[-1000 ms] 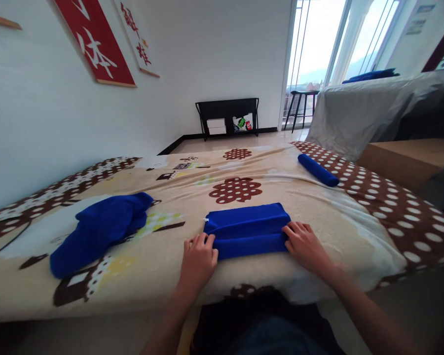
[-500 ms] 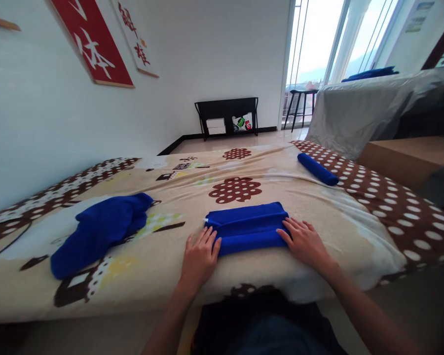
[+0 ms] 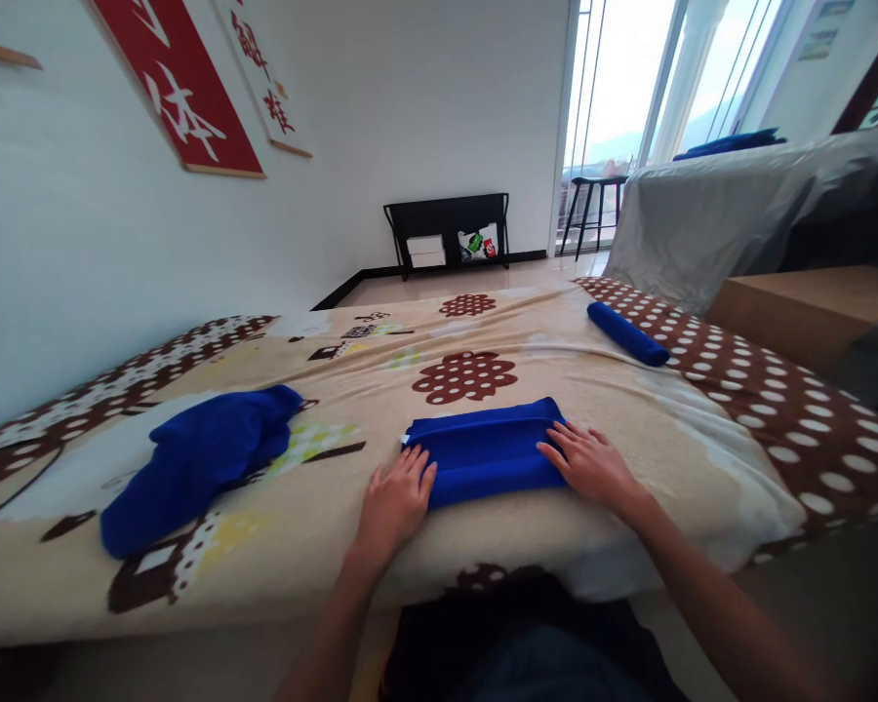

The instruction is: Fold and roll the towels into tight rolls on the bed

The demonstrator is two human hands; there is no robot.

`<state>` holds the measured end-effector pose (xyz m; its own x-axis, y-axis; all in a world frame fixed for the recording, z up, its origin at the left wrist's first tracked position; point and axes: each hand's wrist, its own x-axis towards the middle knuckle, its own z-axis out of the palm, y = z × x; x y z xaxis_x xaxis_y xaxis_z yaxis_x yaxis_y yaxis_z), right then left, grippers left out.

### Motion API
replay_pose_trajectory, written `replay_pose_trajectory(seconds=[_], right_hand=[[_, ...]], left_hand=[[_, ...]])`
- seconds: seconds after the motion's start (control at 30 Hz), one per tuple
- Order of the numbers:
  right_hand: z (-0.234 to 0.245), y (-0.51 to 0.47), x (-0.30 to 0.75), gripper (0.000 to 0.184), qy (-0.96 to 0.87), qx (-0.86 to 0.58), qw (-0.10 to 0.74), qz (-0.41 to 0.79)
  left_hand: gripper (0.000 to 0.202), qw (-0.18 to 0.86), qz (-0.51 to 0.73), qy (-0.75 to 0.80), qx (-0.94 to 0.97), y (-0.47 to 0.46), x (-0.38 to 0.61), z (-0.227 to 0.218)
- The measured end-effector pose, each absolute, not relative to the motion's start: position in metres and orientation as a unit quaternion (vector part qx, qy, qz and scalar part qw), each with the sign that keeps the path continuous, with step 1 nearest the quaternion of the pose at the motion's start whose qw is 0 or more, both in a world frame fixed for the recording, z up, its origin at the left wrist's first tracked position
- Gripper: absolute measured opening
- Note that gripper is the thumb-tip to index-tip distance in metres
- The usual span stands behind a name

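A folded blue towel (image 3: 490, 448) lies flat on the bed in front of me, with a raised fold along its near side and a small white tag at its left end. My left hand (image 3: 399, 492) rests on the left end, fingers stretched out over the edge. At the opposite end, my right hand (image 3: 589, 463) lies with its fingers extended onto the cloth. Neither hand is closed around it. To the left is a crumpled blue towel (image 3: 201, 458). Farther off at the right lies a rolled blue towel (image 3: 627, 333).
A beige blanket (image 3: 351, 390) with brown dotted borders covers the bed. Right of it are a wooden box-like piece (image 3: 797, 302) and furniture under a plastic sheet (image 3: 673, 219). Beyond the bed stand a black rack (image 3: 446, 210) and a black stool (image 3: 598, 185).
My right hand has slid slightly left and up over the towel's end. The towel's far fold has shifted, showing a wider flat strip in the middle. My left hand has barely moved.
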<state>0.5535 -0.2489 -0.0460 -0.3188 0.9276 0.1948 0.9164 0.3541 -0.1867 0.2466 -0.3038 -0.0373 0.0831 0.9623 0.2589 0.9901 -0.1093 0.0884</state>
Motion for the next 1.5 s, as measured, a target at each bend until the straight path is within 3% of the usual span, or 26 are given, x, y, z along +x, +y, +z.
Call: replay_pose_trajectory(seconds=[0.1, 0.2, 0.3, 0.43, 0.6, 0.67, 0.77, 0.87, 1.1, 1.23, 1.33, 1.5], right_hand=[[-0.041, -0.261, 0.536, 0.055, -0.843, -0.515, 0.156, 0.023], [-0.036, -0.264, 0.504, 0.059, -0.886, -0.436, 0.133, 0.088], [-0.035, -0.249, 0.501, 0.059, -0.877, -0.46, 0.107, 0.093], [-0.037, -0.223, 0.549, 0.059, -0.807, -0.577, 0.115, 0.041], [-0.038, -0.22, 0.571, 0.057, -0.781, -0.605, 0.159, 0.0], [-0.036, -0.223, 0.552, 0.058, -0.824, -0.537, 0.18, 0.034], [-0.034, -0.22, 0.52, 0.057, -0.888, -0.417, 0.125, 0.147], [-0.036, -0.201, 0.514, 0.063, -0.872, -0.45, 0.078, 0.175], [-0.042, -0.18, 0.582, 0.061, -0.792, -0.588, 0.12, 0.111], [-0.037, -0.225, 0.604, 0.048, -0.845, -0.493, 0.186, 0.092], [-0.037, -0.262, 0.609, 0.037, -0.897, -0.385, 0.197, 0.086], [-0.052, -0.273, 0.6, 0.044, -0.899, -0.375, 0.227, 0.025]], left_hand=[[0.044, 0.071, -0.12, -0.658, -0.74, -0.306, 0.262, -0.03], [0.046, -0.024, -0.087, -0.581, -0.809, -0.293, 0.291, -0.025], [0.047, -0.079, -0.054, -0.559, -0.823, -0.274, 0.289, -0.027], [0.048, -0.043, -0.054, -0.659, -0.749, -0.269, 0.24, -0.029], [0.045, 0.029, -0.086, -0.673, -0.734, -0.279, 0.226, -0.022], [0.047, -0.002, -0.083, -0.618, -0.782, -0.275, 0.247, -0.021], [0.052, -0.103, -0.041, -0.534, -0.838, -0.256, 0.275, -0.026], [0.053, -0.134, -0.017, -0.546, -0.827, -0.234, 0.27, -0.032], [0.05, -0.045, -0.081, -0.676, -0.731, -0.237, 0.203, -0.026], [0.04, 0.059, -0.21, -0.599, -0.77, -0.29, 0.204, -0.021], [0.039, 0.067, -0.198, -0.511, -0.834, -0.329, 0.212, -0.027], [0.05, 0.101, -0.189, -0.516, -0.829, -0.333, 0.221, -0.048]])
